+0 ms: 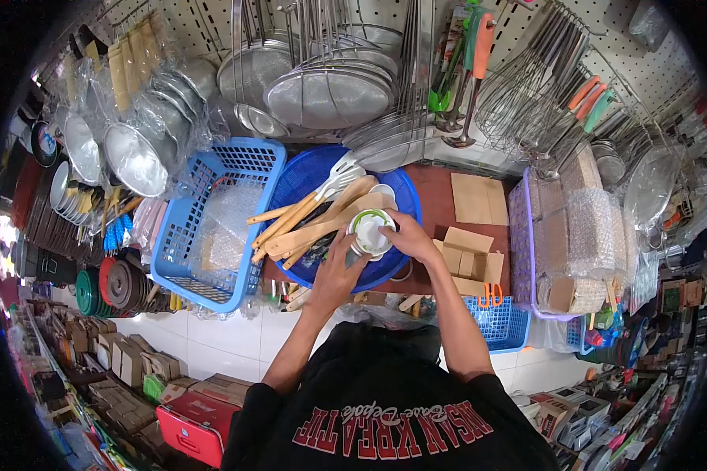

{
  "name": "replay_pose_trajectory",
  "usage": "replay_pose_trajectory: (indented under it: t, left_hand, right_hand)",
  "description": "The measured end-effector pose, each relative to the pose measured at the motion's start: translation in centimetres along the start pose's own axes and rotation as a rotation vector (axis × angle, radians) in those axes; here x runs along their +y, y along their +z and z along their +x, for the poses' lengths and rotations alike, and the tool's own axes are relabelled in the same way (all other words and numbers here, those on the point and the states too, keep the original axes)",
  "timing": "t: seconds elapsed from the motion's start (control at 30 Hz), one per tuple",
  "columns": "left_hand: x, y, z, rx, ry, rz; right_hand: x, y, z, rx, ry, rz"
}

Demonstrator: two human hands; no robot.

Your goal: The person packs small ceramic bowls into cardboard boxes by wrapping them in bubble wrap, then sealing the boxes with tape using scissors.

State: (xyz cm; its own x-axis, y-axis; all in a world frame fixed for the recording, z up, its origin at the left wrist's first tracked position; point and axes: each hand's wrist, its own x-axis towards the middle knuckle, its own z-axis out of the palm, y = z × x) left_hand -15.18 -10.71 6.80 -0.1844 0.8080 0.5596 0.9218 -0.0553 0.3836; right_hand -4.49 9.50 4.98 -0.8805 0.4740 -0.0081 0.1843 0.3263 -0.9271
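Both my hands hold a small round white piece with a green ring point(370, 229) above a blue plastic basket point(411, 200). Its exact kind I cannot make out. My left hand point(339, 265) grips its lower left side, fingers curled round it. At the upper right edge, my right hand point(410, 235) pinches it between thumb and fingers. Under and beside my hands, wooden spatulas point(302, 238) lie in the basket. White slotted turners point(340, 179) with wooden handles lean over them. Another white round item point(382, 191) shows just behind the held piece.
A light blue crate point(159, 250) with bubble wrap stands left. To the right are an open cardboard box point(470, 259), orange-handled scissors point(490, 295) and a purple crate point(524, 251). Strainers point(330, 96) and whisks point(518, 94) hang low above.
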Motion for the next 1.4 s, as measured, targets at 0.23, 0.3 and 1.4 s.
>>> replay_pose_trajectory:
  t: [0.23, 0.3, 1.4]
  left_hand:
    - [0.2, 1.0, 0.5, 0.052, -0.082, -0.179]
    - [0.4, 1.2, 1.1, 0.083, -0.169, -0.255]
    - [-0.3, 1.1, 1.6, -0.125, -0.981, -1.682]
  right_hand:
    - [-3.9, -1.8, -1.1, -0.063, 0.246, 0.319]
    - [-4.0, -1.9, -1.0, -0.072, 0.265, 0.350]
    - [-3.3, 2.1, -2.8, 0.175, -0.022, 0.053]
